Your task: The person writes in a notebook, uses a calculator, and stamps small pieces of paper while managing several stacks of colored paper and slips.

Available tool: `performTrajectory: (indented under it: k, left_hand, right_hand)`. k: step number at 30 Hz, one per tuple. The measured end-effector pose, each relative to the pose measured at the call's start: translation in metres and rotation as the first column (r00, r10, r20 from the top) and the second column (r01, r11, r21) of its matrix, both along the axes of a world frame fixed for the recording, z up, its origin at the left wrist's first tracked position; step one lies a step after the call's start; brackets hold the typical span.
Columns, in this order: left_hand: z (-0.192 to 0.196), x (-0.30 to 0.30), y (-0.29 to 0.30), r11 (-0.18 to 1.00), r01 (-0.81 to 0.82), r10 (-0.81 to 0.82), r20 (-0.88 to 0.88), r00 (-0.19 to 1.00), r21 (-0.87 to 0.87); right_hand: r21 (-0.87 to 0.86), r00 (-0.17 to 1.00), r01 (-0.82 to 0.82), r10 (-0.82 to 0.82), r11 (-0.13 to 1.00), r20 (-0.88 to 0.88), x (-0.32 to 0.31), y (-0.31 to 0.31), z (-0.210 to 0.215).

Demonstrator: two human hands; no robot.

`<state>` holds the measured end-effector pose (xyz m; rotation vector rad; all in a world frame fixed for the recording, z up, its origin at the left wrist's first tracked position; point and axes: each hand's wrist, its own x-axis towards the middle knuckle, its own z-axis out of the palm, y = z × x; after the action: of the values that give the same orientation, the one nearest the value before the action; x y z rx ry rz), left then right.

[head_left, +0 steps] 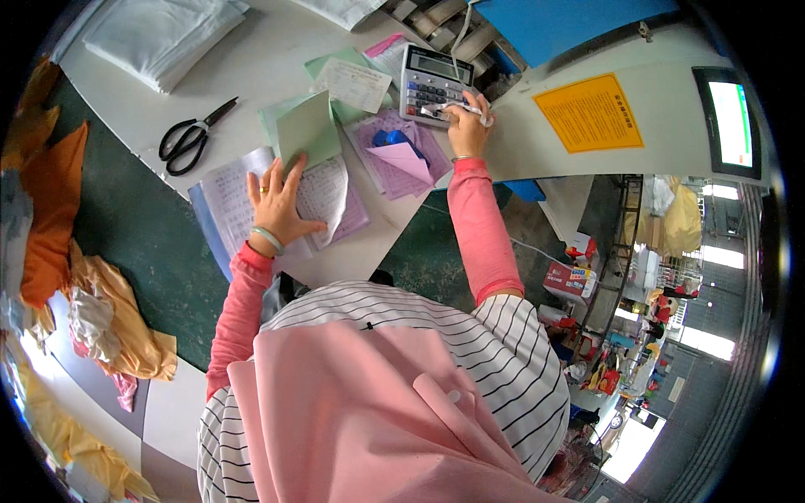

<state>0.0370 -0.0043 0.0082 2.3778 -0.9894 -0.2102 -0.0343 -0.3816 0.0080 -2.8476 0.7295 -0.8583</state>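
Observation:
My left hand [281,205] lies with its fingers spread on an open notebook [226,189] with handwritten pages and a blue cover edge. Its fingertips touch the lower edge of a green paper slip [310,132]. At the keys of a grey calculator [429,82], my right hand [469,130] is closed around a thin pale pen [438,110]. Between the two hands lie purple papers [402,163] with a small blue object [396,138] on them. A white written slip [354,85] rests above the green one.
Black-handled scissors [194,138] lie left of the notebook. Folded white fabric [159,38] is stacked at the table's far left. A machine panel with a yellow notice [589,113] and a lit screen [729,123] stands at right. Orange cloth [57,222] hangs at left.

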Motion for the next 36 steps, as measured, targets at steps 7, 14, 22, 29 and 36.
performTrajectory:
  k: [7,14,22,29,36]
  left_hand:
    - [0.000,-0.001,0.003,1.000,-0.013,0.013,-0.024,1.000,0.003]
    - [0.002,-0.001,0.003,0.998,-0.026,0.027,-0.025,0.999,0.053]
    - [-0.003,0.001,0.001,1.000,-0.010,0.010,-0.022,1.000,-0.011]
    - [-0.002,0.001,0.002,1.000,-0.004,0.003,-0.032,0.999,-0.021]
    - [-0.001,-0.001,0.004,1.000,-0.011,0.011,-0.019,1.000,0.007]
  right_hand:
    - [0.145,0.981,-0.068,0.040,0.987,0.188,-0.019,-0.011,0.012]
    - [0.007,0.982,-0.128,0.126,0.992,0.140,-0.026,-0.002,0.010]
    - [-0.110,0.997,0.042,-0.048,0.993,-0.054,-0.022,0.007,0.009]
    - [0.005,0.985,-0.133,0.132,0.991,0.115,-0.021,0.008,0.019]
    - [0.000,0.971,-0.230,0.229,0.973,0.074,-0.009,0.028,0.025]
